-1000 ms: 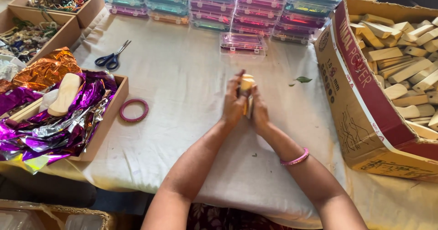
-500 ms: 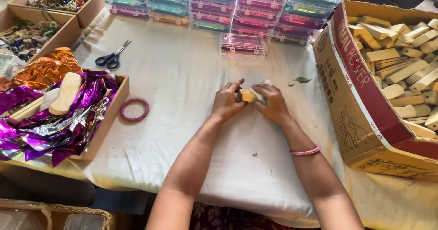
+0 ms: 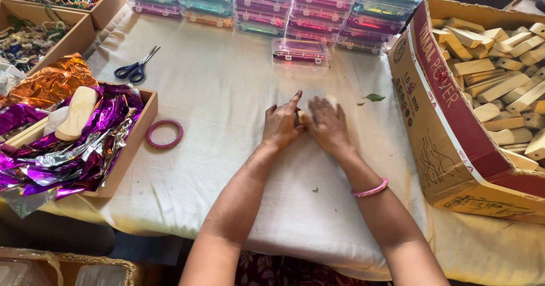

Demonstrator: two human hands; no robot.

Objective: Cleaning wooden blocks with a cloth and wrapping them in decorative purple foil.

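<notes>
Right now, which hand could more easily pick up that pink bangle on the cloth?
Probably the left hand: the pink bangle lies on its side of the cloth, while the right hand would have to cross over.

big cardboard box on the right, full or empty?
Full, or close to it. The cardboard box lies open and pale wooden blocks are heaped inside up to the rim. How deep the heap goes cannot be told.

A small handicraft workshop. A desk (image 3: 227,104) draped in white cloth carries stacked clear plastic boxes (image 3: 318,13) of coloured pieces, a cardboard carton (image 3: 454,144) full of cut wooden blocks (image 3: 499,64), trays of shiny foil (image 3: 74,150), scissors (image 3: 136,67) and a pink bangle (image 3: 164,134).
</notes>
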